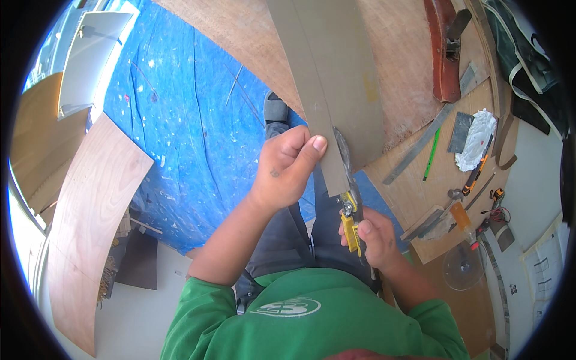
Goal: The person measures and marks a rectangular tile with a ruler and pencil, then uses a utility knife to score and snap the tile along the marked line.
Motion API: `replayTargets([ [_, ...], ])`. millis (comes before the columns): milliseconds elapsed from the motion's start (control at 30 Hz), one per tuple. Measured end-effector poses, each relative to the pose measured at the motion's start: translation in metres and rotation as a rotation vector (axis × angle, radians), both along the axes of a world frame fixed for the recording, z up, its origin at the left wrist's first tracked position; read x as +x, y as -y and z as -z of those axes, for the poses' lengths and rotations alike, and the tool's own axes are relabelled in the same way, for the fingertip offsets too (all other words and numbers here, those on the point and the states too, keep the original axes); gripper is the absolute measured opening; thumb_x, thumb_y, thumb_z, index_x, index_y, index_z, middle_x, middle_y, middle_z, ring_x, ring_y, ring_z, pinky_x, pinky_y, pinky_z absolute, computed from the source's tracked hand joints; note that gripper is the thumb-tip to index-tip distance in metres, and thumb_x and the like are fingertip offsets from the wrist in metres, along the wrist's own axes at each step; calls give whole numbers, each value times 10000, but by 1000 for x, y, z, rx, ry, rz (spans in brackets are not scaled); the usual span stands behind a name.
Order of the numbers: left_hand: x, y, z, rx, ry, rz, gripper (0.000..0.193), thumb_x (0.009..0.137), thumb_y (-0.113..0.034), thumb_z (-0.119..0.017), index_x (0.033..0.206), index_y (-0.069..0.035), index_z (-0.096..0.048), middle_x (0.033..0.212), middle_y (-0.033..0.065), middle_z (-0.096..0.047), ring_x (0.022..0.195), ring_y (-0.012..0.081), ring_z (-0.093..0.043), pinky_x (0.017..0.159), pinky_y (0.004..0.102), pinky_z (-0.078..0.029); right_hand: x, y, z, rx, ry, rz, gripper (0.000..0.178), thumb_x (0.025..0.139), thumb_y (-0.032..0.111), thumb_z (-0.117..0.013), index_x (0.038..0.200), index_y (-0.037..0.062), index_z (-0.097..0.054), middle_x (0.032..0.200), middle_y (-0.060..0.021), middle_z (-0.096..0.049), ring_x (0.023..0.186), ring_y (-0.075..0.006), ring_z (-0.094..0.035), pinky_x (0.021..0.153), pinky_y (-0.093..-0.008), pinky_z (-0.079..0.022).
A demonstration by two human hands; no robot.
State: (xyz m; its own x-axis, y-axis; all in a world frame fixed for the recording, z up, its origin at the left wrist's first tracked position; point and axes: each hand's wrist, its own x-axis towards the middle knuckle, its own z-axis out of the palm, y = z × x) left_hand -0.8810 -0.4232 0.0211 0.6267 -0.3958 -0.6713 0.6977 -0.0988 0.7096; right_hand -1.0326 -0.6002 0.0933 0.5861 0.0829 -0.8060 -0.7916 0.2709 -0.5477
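Head camera view: my left grip [288, 165] pinches a grey sheet [339, 72] between thumb and curled fingers, while my right grip [377, 239] holds yellow-handled snips [350, 228] at the sheet's near end. The sheet lies across the desk [402, 90], jutting past its near edge toward me. A red-brown plane [441, 66] rests by the desk's right edge, a green pencil [431, 155] nearer me.

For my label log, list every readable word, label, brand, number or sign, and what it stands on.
Nothing can be quoted here.
Green shirt: white oval emblem, its design not clear enough to read as words.
Pale paper at the far right: dark marks, too small to read.
Left hand: small dark mark near the wrist, too blurred to read.
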Motion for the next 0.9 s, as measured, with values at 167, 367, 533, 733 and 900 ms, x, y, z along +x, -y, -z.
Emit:
replayTargets([
  [167,-2,-1,-5,-17,-25,-10,310,1054,-209,-601,793,-42,-583,704,-33,-550,667,50,-451,570,260,-384,4,2,-2,50,-30,-40,634,1022,527,-479,1215,-64,-605,945,-111,-667,779,-173,-653,707,-308,-520],
  [367,-1,-2,-2,-17,-14,-29,313,1053,-206,-603,787,-42,-580,695,-43,-538,662,45,-438,565,260,-373,7,2,-2,55,-22,5,497,1037,434,-518,1156,-37,-625,913,-69,-642,758,-140,-626,671,-293,-495],
  [533,0,-4,2,21,5,13,317,1052,-205,-607,781,-42,-572,687,-47,-529,656,44,-431,562,264,-364,9,5,-2,4,-13,-41,499,1040,449,-520,1137,-28,-629,882,-64,-638,732,-136,-623,653,-293,-491],
  [733,-2,-1,-1,-4,-6,-22,326,1051,-204,-609,767,-52,-559,690,-38,-530,660,45,-431,559,263,-363,10,4,-4,-2,-22,-49,516,1042,483,-516,1042,-18,-638,835,-66,-633,716,-136,-624,638,-290,-489],
  [900,-1,0,-2,-14,-18,-37,331,1055,-201,-605,763,-54,-555,690,-38,-531,658,44,-434,559,258,-363,5,1,-2,-8,-20,-27,535,1045,502,-514,1038,-18,-640,820,-59,-632,707,-134,-624,634,-284,-488],
])
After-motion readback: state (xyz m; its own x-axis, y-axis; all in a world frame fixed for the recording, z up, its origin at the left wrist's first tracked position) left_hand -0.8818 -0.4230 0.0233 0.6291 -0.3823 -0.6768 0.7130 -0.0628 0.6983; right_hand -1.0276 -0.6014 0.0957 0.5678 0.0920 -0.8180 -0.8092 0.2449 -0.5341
